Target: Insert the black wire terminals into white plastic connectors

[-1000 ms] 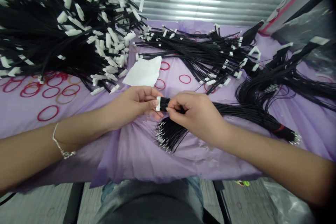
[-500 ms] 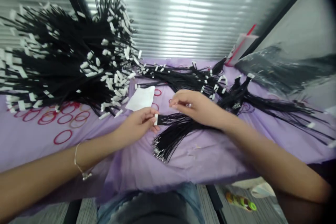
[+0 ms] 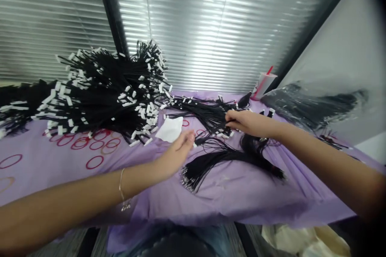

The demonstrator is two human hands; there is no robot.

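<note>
My left hand is closed at the middle of the table, its fingertips pinching the white-tagged end of some black cords. My right hand has its fingers pressed together at the pile of black cords with white tags; whether a cord is between them is hidden. Below both hands lies a bundle of black cords with metal ends, fanned out towards the left. A white piece of paper lies just behind my left hand.
A tall heap of white-tagged black cords stands at the left, with red rubber bands before it. At the back right are a cup with a red straw and a clear plastic bag of black cords. Purple cloth covers the table.
My right hand has moved away from my left, back to the cord pile. My left hand still pinches the tagged end. The view has shifted, showing more of the left side.
</note>
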